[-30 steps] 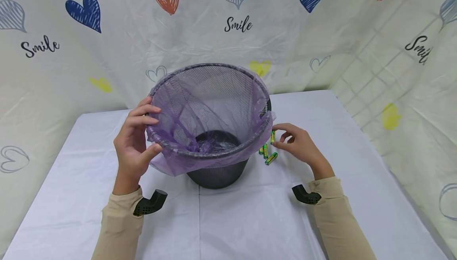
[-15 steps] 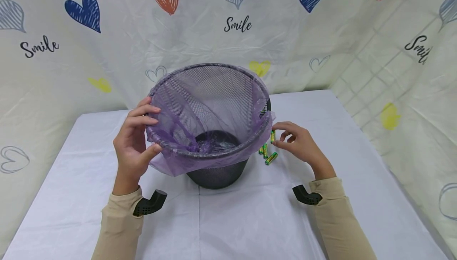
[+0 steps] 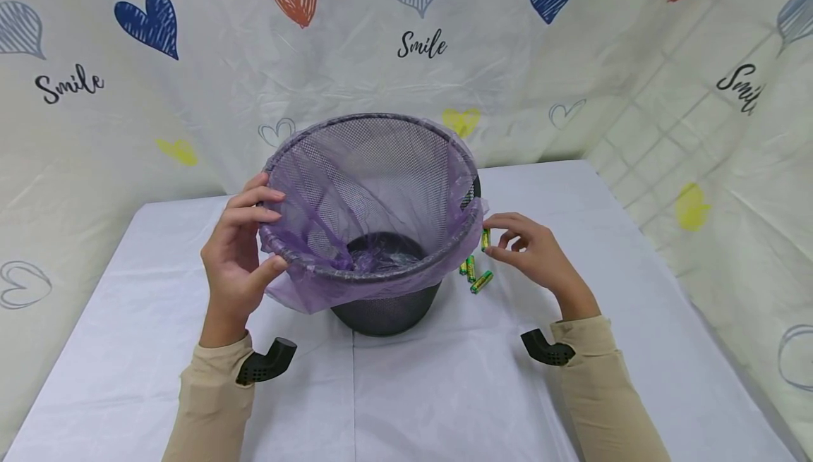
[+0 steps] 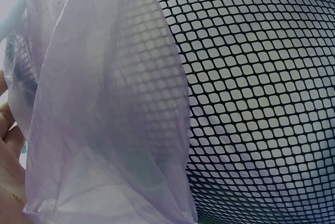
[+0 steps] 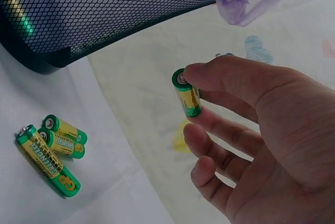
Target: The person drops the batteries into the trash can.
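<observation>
A black mesh wastebasket (image 3: 387,317) stands on the table, lined with a thin purple plastic bag (image 3: 305,293) folded over its rim. My left hand (image 3: 238,250) grips the rim at the left, fingers over the top and thumb at the front, with the bag under them. Right of the basket, my right hand (image 3: 533,254) pinches a green and gold battery (image 5: 188,98) between thumb and fingertip, raised beside the rim. Three more batteries (image 5: 44,158) lie on the table below it. Through the mesh, in the right wrist view, another green and gold battery (image 5: 20,12) shows.
A white cloth covers the table (image 3: 419,412). Behind and to the right hangs a pale sheet (image 3: 356,60) printed with hearts and "Smile". Black curved mounts (image 3: 269,361) sit at both cuffs.
</observation>
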Motion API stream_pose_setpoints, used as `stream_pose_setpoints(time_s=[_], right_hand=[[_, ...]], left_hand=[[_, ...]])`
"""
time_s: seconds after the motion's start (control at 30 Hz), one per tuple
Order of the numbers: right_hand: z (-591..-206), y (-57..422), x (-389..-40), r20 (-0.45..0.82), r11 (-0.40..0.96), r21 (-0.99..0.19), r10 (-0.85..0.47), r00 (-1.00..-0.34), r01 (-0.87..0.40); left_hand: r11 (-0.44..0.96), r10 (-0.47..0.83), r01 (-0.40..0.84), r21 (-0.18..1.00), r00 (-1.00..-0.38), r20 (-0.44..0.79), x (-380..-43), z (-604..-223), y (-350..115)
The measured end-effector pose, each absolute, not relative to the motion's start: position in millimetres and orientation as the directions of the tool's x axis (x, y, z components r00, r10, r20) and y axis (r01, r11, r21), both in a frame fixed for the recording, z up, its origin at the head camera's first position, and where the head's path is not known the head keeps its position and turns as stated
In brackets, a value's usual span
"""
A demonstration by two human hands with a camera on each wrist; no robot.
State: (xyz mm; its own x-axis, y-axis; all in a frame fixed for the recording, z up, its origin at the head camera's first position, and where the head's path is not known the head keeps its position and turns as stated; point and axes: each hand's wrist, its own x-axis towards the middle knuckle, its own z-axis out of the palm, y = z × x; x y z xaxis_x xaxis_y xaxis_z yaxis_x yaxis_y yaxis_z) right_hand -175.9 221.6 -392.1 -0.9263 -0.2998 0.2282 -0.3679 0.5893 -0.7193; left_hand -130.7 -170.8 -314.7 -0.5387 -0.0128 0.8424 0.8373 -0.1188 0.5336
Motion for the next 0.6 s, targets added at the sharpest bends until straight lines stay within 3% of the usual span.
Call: stream_pose_setpoints(time_s=[0.6], right_hand=[[-354.2, 205.0, -154.7, 0.304, 0.558, -0.706, -0.316, -0.899, -0.435]], left_hand=[[-0.128, -0.013, 0.839, 0.529, -0.535, 0.845, -130.7, -314.8, -170.2]])
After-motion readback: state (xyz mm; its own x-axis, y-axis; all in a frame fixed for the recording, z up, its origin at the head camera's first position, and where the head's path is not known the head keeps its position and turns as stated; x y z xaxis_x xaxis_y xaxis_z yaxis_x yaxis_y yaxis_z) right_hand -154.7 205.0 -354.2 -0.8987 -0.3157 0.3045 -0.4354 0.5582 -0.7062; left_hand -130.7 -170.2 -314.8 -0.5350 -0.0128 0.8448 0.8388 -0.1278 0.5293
